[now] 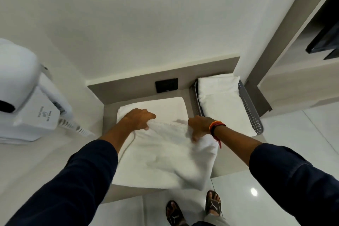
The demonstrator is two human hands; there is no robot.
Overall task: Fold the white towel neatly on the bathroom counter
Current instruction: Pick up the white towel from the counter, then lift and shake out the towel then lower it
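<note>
A white towel (161,156) lies spread over the beige counter (231,161), its near edge hanging past the counter's front. A folded-over layer covers its near part, and the far part lies flat against the back ledge. My left hand (140,118) pinches the far left corner of that upper layer. My right hand (199,127) grips the same edge at the right, where the cloth bunches. Both hands hold the edge roughly level across the towel's middle.
A grey perforated basket (252,113) holding white folded linen stands at the counter's right. A black socket plate (166,85) sits on the back ledge. A white wall-mounted hair dryer (23,88) with coiled cord hangs at left. My sandalled feet (192,209) stand on glossy tiles.
</note>
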